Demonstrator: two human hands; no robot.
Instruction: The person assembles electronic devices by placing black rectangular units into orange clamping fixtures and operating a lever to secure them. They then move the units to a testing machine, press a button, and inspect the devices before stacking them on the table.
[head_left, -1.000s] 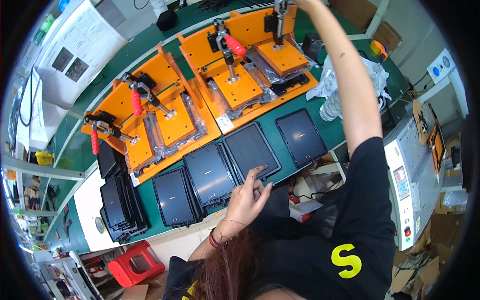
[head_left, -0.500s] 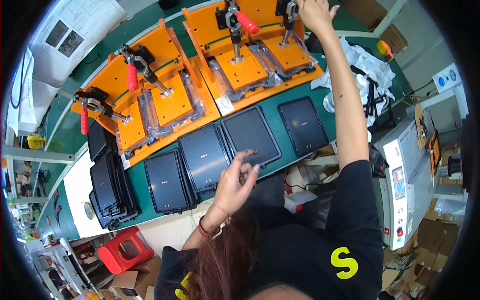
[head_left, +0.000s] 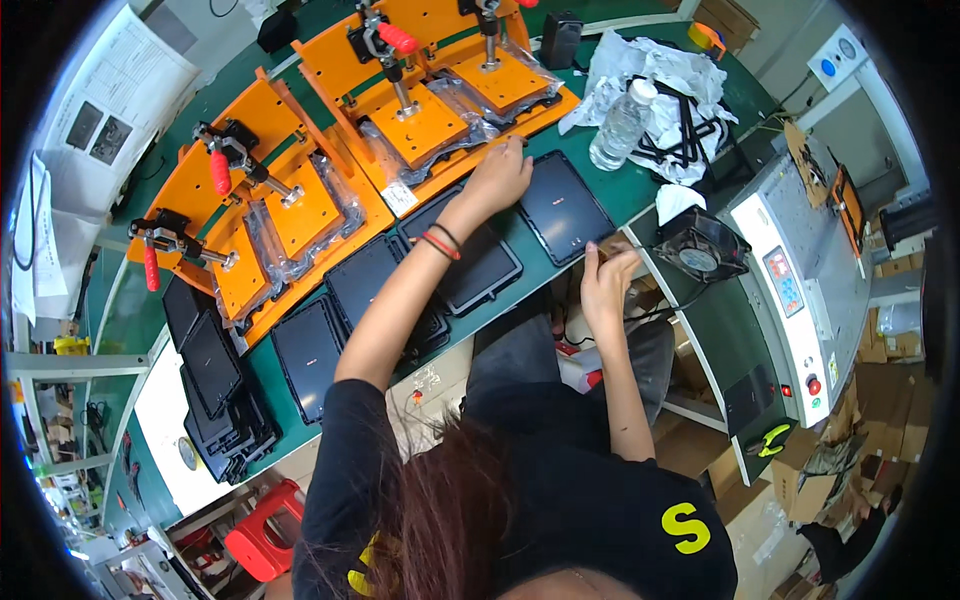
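The black panel lies right of the frame's centre, on the green bench. The left hand, fingers half curled, is at its upper left corner; the right hand, thumb and fingers apart, is at its lower right corner. I cannot tell whether either grips. The panel is probably light, stiff and easily scratched; opposite rims seem the safest hold.

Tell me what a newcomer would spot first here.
Probably the bright orange fixtures with their red handles, lined up toward the back of the green table. Next, the two bare hands: the left hand near the upper-left side of the rightmost black panel, the right hand near its lower-right corner. A red stool also stands out at the lower left.
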